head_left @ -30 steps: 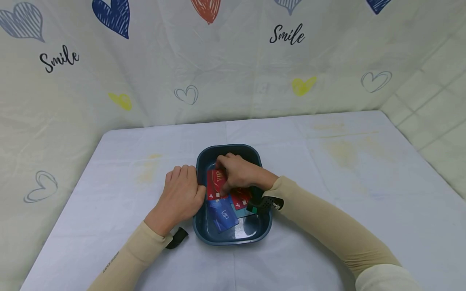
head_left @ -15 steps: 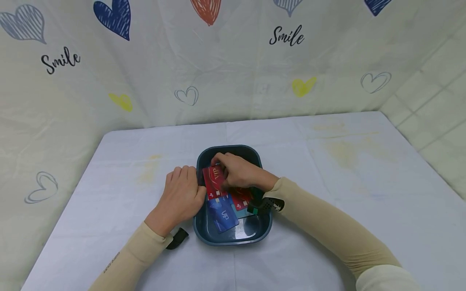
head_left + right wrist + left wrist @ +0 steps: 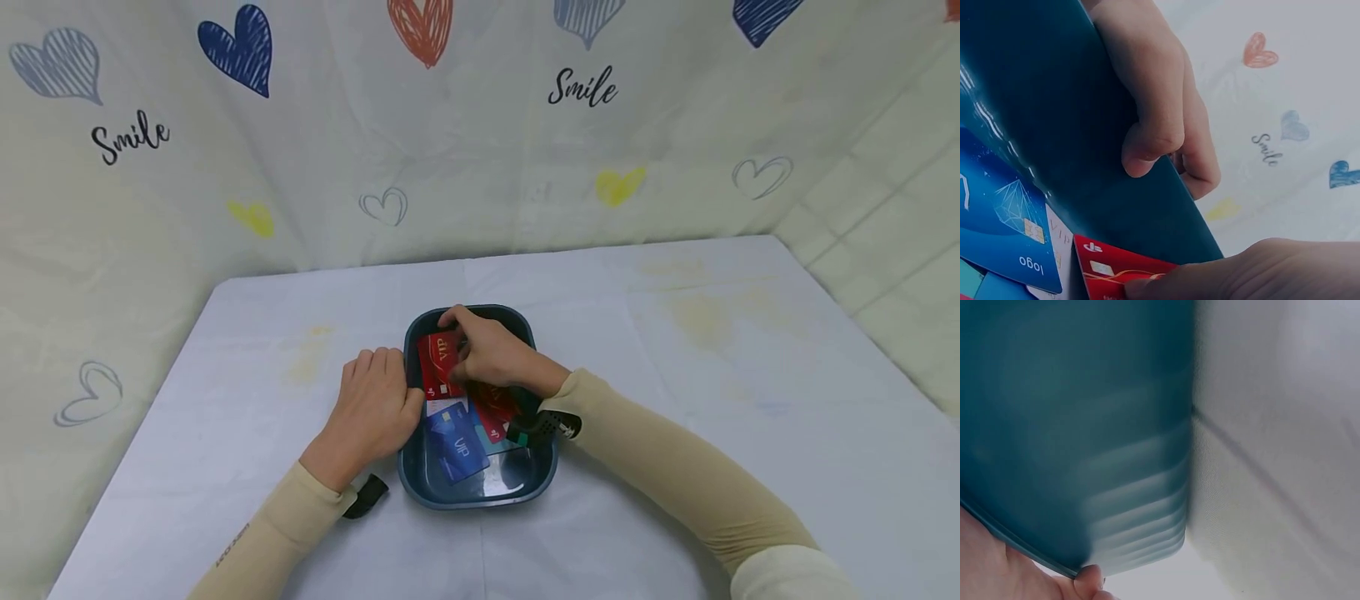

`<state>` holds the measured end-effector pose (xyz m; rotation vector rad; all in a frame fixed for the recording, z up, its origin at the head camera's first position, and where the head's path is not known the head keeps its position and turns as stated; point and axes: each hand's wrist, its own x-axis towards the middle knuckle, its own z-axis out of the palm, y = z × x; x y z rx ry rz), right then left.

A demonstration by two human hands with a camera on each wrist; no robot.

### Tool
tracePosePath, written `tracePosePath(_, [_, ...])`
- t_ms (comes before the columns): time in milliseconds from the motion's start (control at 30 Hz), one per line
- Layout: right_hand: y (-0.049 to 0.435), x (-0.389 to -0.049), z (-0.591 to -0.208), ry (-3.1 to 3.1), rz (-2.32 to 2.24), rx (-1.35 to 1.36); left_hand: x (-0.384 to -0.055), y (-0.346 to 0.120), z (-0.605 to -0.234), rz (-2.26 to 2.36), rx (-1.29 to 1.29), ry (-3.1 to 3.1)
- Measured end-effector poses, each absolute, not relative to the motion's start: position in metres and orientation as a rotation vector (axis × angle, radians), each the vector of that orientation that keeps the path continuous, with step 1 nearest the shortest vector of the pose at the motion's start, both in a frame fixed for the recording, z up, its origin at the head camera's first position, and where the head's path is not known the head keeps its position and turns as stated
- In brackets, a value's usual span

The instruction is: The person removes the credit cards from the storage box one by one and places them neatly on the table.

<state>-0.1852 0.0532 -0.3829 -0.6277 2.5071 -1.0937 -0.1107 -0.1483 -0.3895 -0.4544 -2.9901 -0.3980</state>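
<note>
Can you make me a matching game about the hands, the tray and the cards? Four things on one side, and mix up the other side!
Column one
1) left hand
2) right hand
3) blue card
4) tray

Column two
A) has its thumb on a red card
B) dark blue, standing on the white table
C) holds the tray by its edge
D) lies inside, with VIP printed on it

Right pairs: 1-C, 2-A, 3-D, 4-B
</note>
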Motion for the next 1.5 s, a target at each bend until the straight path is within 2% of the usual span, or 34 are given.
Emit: tracePosePath(1500, [0.077, -0.157, -0.335, 2.605, -1.299, -0.659, -0.107, -0.148, -0.389, -0.376, -0.428, -3.003])
